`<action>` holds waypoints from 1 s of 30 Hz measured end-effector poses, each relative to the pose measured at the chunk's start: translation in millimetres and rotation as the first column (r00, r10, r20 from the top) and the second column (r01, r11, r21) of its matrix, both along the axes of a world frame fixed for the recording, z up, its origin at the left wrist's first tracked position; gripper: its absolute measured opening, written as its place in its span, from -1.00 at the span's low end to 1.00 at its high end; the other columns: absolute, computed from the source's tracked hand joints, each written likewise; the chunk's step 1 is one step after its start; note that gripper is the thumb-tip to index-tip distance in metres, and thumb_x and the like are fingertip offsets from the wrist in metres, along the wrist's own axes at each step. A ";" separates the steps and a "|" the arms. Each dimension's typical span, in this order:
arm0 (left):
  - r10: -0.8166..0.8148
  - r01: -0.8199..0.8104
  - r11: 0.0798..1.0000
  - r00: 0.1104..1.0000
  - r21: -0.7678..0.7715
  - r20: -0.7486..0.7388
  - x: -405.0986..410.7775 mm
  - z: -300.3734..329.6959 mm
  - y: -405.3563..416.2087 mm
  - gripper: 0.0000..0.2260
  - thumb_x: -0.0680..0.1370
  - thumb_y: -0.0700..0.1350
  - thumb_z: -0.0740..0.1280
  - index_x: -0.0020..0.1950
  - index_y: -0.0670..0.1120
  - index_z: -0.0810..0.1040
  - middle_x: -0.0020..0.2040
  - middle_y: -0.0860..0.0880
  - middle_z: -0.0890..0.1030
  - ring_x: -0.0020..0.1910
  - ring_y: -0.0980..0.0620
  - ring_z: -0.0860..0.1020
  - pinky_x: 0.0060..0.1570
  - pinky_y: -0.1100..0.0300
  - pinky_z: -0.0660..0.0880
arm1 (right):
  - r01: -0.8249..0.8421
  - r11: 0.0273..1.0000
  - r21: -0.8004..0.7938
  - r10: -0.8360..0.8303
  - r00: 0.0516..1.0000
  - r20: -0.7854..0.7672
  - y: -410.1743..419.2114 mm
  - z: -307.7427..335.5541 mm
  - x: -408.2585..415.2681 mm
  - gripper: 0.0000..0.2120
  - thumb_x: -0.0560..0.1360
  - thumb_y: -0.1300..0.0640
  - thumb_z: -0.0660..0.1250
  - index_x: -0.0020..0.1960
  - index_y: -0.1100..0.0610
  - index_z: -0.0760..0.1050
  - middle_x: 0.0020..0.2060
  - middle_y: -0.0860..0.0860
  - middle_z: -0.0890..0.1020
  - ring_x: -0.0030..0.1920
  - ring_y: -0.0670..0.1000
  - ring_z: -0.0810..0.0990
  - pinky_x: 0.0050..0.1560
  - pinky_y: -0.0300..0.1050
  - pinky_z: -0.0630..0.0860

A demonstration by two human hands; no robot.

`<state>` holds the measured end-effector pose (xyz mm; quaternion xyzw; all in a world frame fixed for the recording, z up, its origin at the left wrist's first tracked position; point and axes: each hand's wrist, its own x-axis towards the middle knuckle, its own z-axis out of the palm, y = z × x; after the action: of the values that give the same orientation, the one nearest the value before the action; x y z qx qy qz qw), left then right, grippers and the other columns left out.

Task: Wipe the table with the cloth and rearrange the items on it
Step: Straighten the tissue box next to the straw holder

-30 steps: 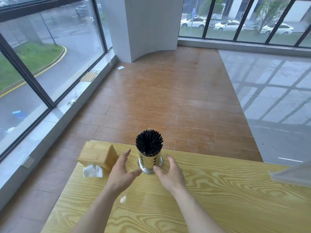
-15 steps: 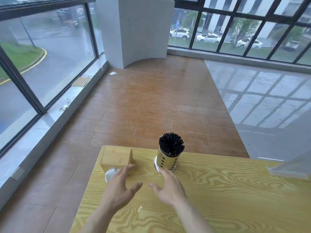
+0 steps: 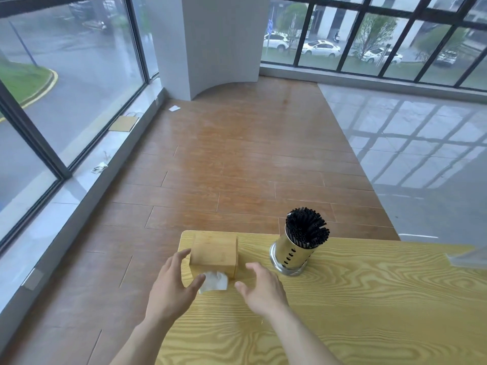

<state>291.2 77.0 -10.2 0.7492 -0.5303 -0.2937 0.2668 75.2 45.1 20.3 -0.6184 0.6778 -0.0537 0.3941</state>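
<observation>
A bamboo tissue box point(image 3: 214, 253) sits at the far left corner of the yellow wooden table point(image 3: 355, 312), with a white tissue point(image 3: 214, 281) sticking out of its near face. My left hand point(image 3: 172, 287) is open just left of the box, fingers near its left side and thumb by the tissue. My right hand point(image 3: 261, 285) is open just right of the box, not touching it. A metal holder full of black straws point(image 3: 297, 246) stands upright to the right of the box. No cloth is in view.
The corner of a clear plastic stand point(image 3: 466, 258) pokes in at the table's right edge. The table's far and left edges drop to a brown wooden floor point(image 3: 237, 159). Large windows run along the left and back.
Both hands left the straw holder and moved left to either side of the tissue box. The view has shifted left, so the holder now lies to the right of my hands.
</observation>
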 end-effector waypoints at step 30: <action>0.148 -0.111 0.988 0.897 0.111 -0.416 11.1 -19.7 -53.7 -0.56 0.53 -0.03 0.46 0.35 0.19 0.40 0.17 0.16 0.60 0.08 0.17 0.61 0.07 0.05 0.54 | 0.199 0.980 -0.028 -0.193 0.970 0.148 -54.6 -32.1 39.2 -0.79 0.55 0.03 0.43 0.17 -0.02 0.57 -0.05 -0.15 0.71 -0.04 -0.09 0.68 0.06 -0.06 0.61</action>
<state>302.3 23.3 -29.9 0.7120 -0.3959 -0.4528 0.3624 114.4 -9.5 -11.8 -0.5510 0.7039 -0.1515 0.4219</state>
